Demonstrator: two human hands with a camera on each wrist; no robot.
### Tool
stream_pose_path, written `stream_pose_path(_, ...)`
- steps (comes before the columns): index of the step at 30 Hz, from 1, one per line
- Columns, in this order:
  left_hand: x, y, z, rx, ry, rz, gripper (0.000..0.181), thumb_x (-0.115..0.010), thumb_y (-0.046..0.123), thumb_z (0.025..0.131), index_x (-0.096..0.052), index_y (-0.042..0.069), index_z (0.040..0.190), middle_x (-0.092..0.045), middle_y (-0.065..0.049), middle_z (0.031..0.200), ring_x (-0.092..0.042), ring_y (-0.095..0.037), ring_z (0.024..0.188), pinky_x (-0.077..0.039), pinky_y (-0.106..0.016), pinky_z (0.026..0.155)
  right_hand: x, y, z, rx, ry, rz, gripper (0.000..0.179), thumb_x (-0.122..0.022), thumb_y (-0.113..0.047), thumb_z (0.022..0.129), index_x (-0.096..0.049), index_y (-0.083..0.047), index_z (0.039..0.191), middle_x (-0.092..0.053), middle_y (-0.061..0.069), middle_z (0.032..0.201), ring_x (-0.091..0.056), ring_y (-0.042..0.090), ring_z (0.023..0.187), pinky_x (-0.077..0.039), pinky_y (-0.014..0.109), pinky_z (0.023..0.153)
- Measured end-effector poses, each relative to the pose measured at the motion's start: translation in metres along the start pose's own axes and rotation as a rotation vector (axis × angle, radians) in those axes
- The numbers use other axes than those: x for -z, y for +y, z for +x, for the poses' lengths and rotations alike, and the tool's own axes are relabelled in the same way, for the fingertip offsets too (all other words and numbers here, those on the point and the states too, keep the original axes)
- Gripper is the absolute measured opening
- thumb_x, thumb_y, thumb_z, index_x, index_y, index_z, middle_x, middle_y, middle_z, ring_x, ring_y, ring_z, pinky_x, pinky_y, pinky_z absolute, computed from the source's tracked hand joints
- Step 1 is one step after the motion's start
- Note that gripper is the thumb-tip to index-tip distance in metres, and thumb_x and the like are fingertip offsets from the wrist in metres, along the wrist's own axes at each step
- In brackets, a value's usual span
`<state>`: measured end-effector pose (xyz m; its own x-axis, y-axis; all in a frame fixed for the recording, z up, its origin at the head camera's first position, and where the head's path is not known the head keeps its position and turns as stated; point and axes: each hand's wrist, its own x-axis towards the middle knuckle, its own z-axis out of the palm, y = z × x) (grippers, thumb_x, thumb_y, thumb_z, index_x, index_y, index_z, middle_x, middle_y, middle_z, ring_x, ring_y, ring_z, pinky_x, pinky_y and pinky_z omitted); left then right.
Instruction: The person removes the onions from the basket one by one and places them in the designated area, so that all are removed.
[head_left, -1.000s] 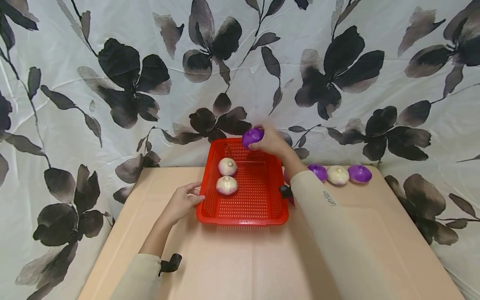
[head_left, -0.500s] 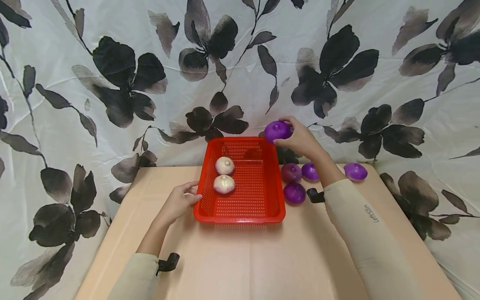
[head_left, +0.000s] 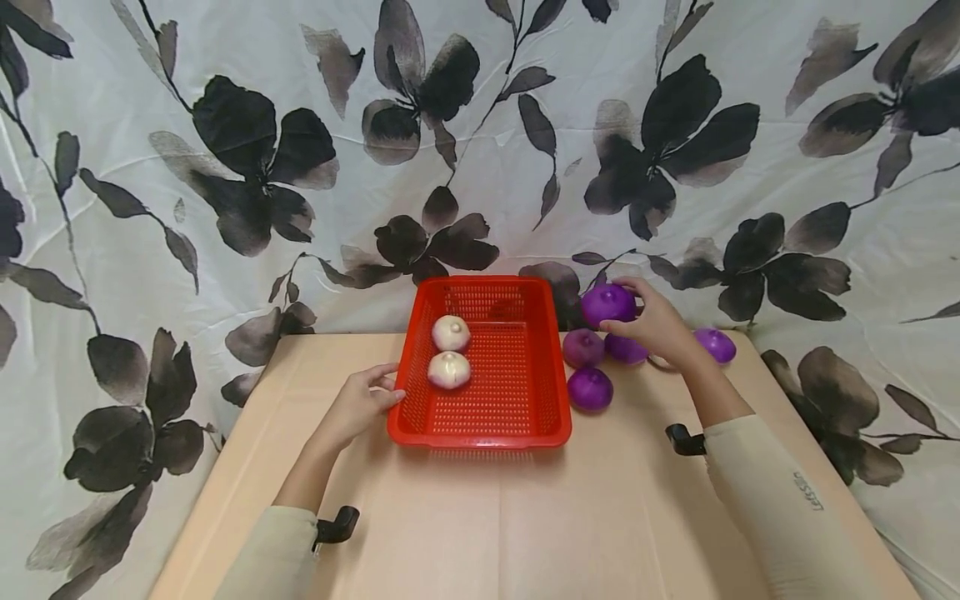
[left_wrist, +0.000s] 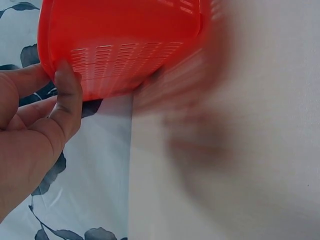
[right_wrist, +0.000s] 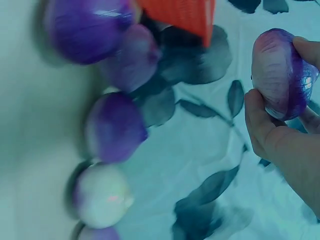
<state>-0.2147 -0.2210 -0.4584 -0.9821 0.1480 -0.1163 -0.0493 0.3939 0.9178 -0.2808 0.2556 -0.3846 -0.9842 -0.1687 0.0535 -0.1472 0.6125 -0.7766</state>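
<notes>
A purple onion [head_left: 606, 305] is held up between the thumb and fingers of my right hand [head_left: 663, 329], above the onions at the table's back edge. The right wrist view shows the same onion [right_wrist: 275, 75] with a pale face on one side. With thumb and fingers, my left hand [head_left: 358, 408] grips the left rim of a red perforated plastic basket [head_left: 480, 442]. Inside the basket's left half lie two whitish onions, one [head_left: 451, 332] behind the other [head_left: 449, 370].
Right of the basket lie purple onions, one [head_left: 582, 347] behind another [head_left: 589, 389]. A further purple one [head_left: 626, 350] sits partly behind my right hand. Beyond it are a white onion [right_wrist: 102, 195] and a purple onion [head_left: 716, 344]. A floral cloth [head_left: 525, 125] hangs behind the table [head_left: 480, 525].
My right hand has carried the purple onion from over the basket's back rim to the right, then lower, above the other onions. My left hand stays on the basket.
</notes>
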Motion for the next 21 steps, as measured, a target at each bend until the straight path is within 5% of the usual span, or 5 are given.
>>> stream_pose_path(21,0.001,0.0,0.001,-0.038,-0.012,0.003,0.056,-0.067,-0.001,0.095,-0.048,-0.011,0.146,-0.065,-0.022,0.101,-0.07,-0.024,0.085,-0.061,-0.026,0.069,-0.029,0.114,-0.065,-0.087,0.053,0.024,0.081,-0.08,-0.021,0.091,-0.036,0.002,0.155,-0.044,0.034,0.148,-0.053,0.051,0.125,-0.047,0.052,0.102)
